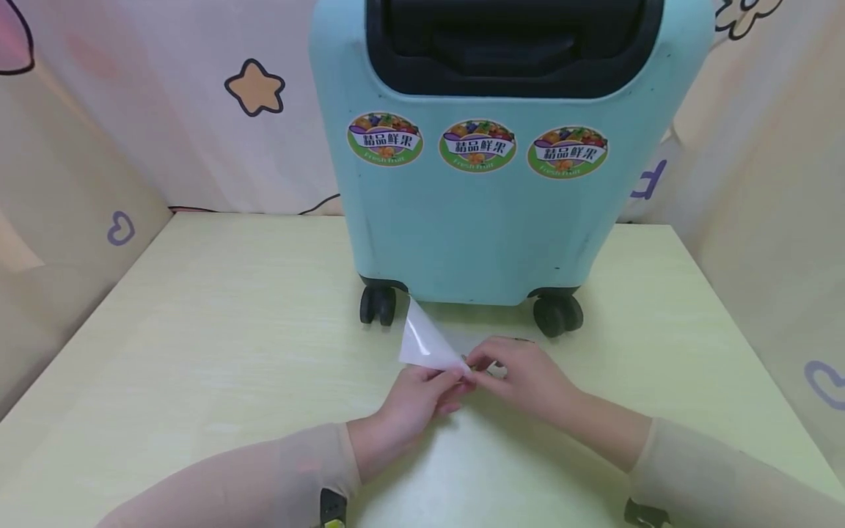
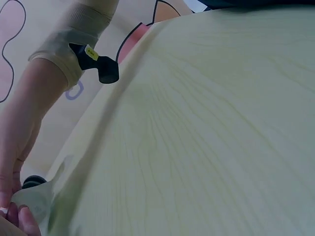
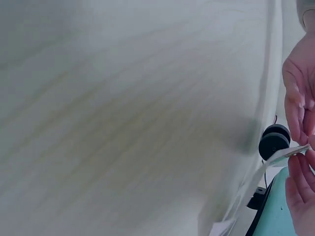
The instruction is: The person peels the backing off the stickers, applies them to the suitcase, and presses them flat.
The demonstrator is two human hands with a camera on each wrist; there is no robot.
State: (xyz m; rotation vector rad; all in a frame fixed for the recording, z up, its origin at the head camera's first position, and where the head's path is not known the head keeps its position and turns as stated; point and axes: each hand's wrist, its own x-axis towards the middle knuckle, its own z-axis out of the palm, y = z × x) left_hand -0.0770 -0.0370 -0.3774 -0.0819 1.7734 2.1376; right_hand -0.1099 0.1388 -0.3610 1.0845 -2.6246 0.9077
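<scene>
A glossy white sheet (image 1: 425,341), bent into a pointed fold, is held between both hands just in front of a light blue suitcase (image 1: 475,235). My left hand (image 1: 412,400) pinches its lower edge between thumb and fingers. Close beside it, the fingertips of my right hand (image 1: 528,374) pinch at the sheet's right corner; what exactly lies between them is too small to tell. In the right wrist view the sheet (image 3: 285,156) appears thin and edge-on. Three oval fruit stickers, left (image 1: 385,139), middle (image 1: 477,146) and right (image 1: 568,152), run across the suitcase front.
The suitcase stands on the pale wooden table (image 1: 198,330), with black wheels at its left (image 1: 378,304) and right (image 1: 558,314). Behind the table hangs a patterned curtain (image 1: 165,110). A dark cable (image 1: 320,204) shows along the rear edge.
</scene>
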